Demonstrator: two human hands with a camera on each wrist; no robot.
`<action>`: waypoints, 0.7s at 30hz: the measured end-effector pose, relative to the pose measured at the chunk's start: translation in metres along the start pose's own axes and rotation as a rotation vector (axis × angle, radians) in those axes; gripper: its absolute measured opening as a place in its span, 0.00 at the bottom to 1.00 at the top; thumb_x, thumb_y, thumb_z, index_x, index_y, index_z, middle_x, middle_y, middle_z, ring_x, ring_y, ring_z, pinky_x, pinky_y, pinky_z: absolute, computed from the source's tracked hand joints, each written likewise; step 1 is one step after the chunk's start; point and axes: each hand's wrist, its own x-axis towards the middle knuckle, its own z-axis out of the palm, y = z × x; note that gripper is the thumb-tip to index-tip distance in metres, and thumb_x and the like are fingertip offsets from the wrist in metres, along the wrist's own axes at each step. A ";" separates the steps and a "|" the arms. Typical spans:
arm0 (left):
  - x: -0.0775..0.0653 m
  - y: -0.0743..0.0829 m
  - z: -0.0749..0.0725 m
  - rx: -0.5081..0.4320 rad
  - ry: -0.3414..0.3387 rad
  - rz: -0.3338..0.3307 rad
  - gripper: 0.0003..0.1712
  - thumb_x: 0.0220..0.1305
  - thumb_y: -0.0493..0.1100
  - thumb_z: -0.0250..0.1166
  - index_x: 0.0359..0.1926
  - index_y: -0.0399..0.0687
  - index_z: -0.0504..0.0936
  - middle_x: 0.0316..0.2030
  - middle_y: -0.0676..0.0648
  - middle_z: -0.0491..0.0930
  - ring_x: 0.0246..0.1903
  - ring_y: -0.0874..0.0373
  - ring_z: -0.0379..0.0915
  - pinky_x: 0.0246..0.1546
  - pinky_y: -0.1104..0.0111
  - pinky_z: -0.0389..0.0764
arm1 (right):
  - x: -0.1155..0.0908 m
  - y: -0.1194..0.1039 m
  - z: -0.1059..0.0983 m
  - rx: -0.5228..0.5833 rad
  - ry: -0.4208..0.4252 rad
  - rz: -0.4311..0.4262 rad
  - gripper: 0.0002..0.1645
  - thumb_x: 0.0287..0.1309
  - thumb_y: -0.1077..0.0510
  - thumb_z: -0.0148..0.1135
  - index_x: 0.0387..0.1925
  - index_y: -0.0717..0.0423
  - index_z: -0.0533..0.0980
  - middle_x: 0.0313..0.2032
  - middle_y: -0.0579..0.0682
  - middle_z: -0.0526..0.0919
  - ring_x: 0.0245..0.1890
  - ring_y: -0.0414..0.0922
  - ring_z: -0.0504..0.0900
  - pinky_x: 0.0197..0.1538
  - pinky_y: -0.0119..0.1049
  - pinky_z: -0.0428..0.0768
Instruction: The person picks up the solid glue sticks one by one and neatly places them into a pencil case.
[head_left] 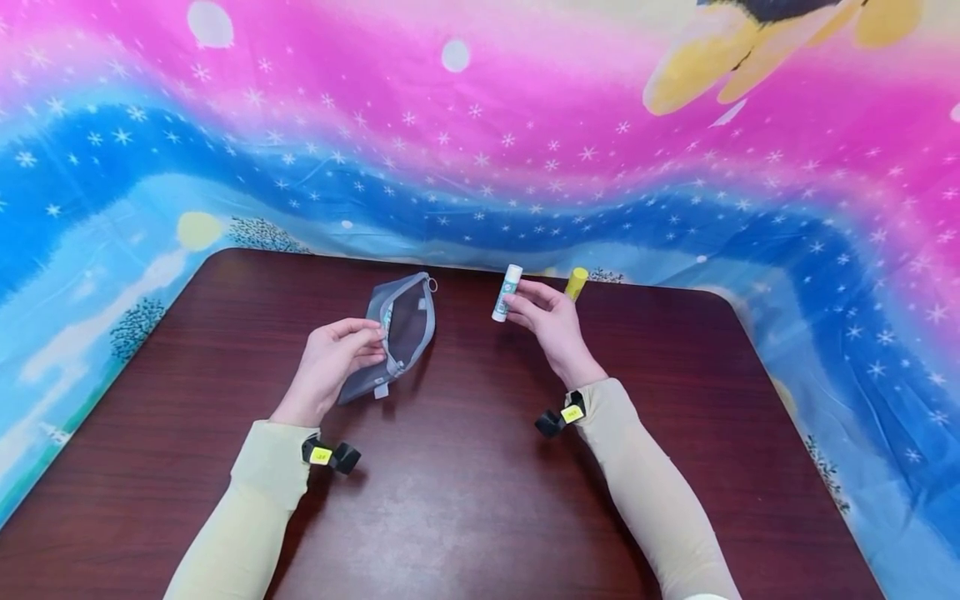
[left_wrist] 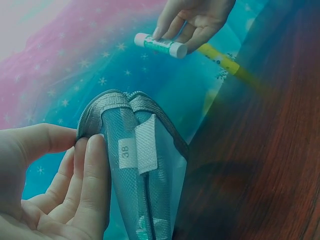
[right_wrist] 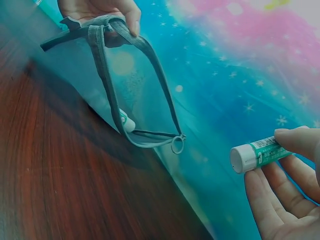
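My left hand (head_left: 324, 367) pinches the rim of a grey mesh zipper pouch (head_left: 412, 329) between thumb and fingers, and the pouch's mouth gapes wide. Inside it, in the right wrist view, shows the white end of a green-labelled stick (right_wrist: 128, 124); most of that stick is hidden. To the right of the pouch, my right hand (head_left: 555, 327) holds a white glue stick (head_left: 507, 293) with a green label by thumb and fingertips. This glue stick is tilted and apart from the pouch.
A yellow tube (head_left: 577, 282) stands upright just behind my right hand, near the far edge of the dark wooden table (head_left: 420, 500). A colourful printed cloth (head_left: 480, 167) hangs around the table's back and sides.
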 end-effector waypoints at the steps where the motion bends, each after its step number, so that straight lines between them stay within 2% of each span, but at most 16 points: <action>1: 0.000 0.000 0.000 0.000 0.001 -0.001 0.24 0.70 0.38 0.67 0.58 0.22 0.76 0.36 0.45 0.84 0.32 0.57 0.84 0.44 0.68 0.85 | 0.000 0.001 0.001 0.008 -0.002 0.002 0.21 0.64 0.68 0.67 0.58 0.71 0.77 0.45 0.57 0.84 0.41 0.48 0.87 0.55 0.47 0.83; 8: 0.000 -0.001 0.001 -0.014 0.008 -0.005 0.24 0.69 0.36 0.67 0.59 0.21 0.74 0.35 0.45 0.84 0.31 0.57 0.84 0.43 0.67 0.86 | 0.005 0.008 0.009 0.022 -0.018 0.029 0.21 0.65 0.68 0.66 0.58 0.70 0.77 0.46 0.58 0.84 0.40 0.48 0.87 0.55 0.48 0.82; 15: 0.000 -0.001 0.001 -0.016 0.016 -0.004 0.19 0.68 0.36 0.67 0.55 0.26 0.77 0.35 0.44 0.84 0.32 0.56 0.84 0.43 0.66 0.86 | 0.010 0.015 0.020 0.017 -0.035 0.063 0.21 0.65 0.67 0.67 0.58 0.68 0.78 0.47 0.61 0.84 0.40 0.49 0.87 0.54 0.46 0.83; 21: 0.000 -0.001 0.002 -0.025 0.015 -0.002 0.18 0.68 0.36 0.67 0.54 0.26 0.78 0.35 0.42 0.84 0.31 0.56 0.84 0.43 0.67 0.86 | 0.012 0.023 0.028 0.012 -0.049 0.089 0.21 0.65 0.67 0.66 0.58 0.69 0.78 0.47 0.62 0.84 0.38 0.49 0.87 0.56 0.52 0.81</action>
